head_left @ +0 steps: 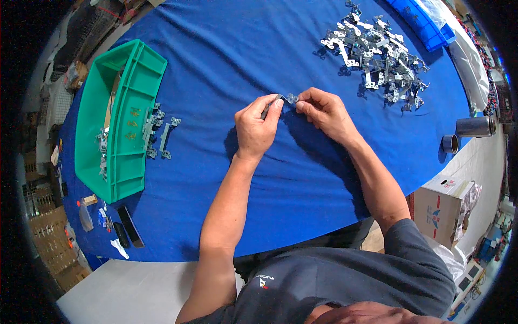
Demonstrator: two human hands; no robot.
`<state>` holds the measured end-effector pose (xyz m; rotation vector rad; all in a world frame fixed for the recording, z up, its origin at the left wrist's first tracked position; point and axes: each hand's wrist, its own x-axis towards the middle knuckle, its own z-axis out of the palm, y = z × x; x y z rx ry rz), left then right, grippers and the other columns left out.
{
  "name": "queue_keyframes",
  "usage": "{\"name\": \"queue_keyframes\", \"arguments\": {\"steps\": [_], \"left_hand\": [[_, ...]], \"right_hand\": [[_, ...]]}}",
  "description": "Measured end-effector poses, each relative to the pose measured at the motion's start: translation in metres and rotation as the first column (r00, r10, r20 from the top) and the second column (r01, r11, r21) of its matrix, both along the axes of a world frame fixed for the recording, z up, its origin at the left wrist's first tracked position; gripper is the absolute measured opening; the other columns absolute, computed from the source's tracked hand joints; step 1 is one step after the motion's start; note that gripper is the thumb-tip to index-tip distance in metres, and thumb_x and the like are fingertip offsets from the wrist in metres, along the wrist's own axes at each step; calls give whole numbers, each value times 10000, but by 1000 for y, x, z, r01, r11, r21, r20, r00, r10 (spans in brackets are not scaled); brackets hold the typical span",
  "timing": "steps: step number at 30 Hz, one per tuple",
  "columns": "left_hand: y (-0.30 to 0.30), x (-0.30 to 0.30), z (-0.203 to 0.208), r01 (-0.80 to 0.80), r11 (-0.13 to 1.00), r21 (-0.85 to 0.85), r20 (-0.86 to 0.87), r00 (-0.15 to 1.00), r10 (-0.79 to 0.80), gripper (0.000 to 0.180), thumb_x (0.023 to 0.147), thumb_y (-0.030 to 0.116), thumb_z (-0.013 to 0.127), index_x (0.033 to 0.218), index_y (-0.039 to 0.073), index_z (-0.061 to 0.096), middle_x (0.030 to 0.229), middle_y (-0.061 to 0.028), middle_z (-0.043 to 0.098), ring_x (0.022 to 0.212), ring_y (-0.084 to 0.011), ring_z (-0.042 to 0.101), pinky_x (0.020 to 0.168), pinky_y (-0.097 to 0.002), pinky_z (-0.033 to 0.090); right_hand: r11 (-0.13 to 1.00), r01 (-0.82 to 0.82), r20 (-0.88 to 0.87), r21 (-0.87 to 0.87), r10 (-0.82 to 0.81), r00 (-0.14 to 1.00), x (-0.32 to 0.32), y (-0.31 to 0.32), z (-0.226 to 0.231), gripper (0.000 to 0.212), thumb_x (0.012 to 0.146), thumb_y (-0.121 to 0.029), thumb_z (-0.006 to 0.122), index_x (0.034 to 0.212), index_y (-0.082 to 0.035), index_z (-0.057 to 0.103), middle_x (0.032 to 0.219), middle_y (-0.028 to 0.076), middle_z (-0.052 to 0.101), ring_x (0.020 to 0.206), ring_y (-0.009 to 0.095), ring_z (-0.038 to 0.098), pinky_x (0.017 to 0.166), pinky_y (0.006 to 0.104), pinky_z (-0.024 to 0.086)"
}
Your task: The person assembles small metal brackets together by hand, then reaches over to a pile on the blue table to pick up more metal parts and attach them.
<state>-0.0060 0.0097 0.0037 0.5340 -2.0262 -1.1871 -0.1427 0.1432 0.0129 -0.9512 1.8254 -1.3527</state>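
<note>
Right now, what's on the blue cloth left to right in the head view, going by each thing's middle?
Green bin → loose metal bracket → left hand → held metal part → right hand → bracket pile → metal cup → flask.

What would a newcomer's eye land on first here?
Probably the bright green bin on the left of the blue cloth and the tangled heap of metal parts at upper right. Between them, near the middle, the left hand and right hand hold a small part.
</note>
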Motion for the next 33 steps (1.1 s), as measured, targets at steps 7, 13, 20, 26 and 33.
{"name": "queue_keyframes", "arguments": {"steps": [7,13,20,26,33], "left_hand": [[-1,0,-5,9,997,-77,-2,1000,-9,152,871,85,718,989,-10,732,796,-90,723,681,-108,651,605,-274,500],[1,0,-1,59,974,-221,-40,997,-69,159,846,88,725,979,2,721,745,-119,680,607,-231,653,548,-330,496],[2,0,-2,69,954,-292,-1,997,-73,146,836,74,723,969,16,728,743,-115,677,596,-240,640,546,-338,501],[-3,2,-4,3,976,219,31,999,-10,161,894,126,699,967,-14,732,676,-79,687,555,-122,637,507,-266,496],[-3,3,-8,4,950,314,56,998,-22,219,945,186,668,1047,6,739,682,-55,669,542,-67,582,471,-215,468]], "right_hand": [[993,13,94,-117,-2,996,3,-2,-4,226,948,-151,650,1133,-25,621,857,33,653,702,74,588,584,252,520],[999,-31,71,-43,34,997,0,1,0,216,961,-133,635,1143,-17,647,866,14,618,697,52,550,567,223,456],[946,60,-92,-318,-94,991,-1,-4,-11,173,962,-140,631,1079,-26,688,881,3,628,665,65,549,554,222,445],[982,135,238,-134,-100,966,0,0,3,212,999,-208,581,1043,-35,694,796,-15,652,612,52,526,540,219,431],[998,19,157,-57,-10,988,8,-2,6,223,1009,-206,569,1024,-19,689,779,-17,639,615,36,499,529,218,411]]}}
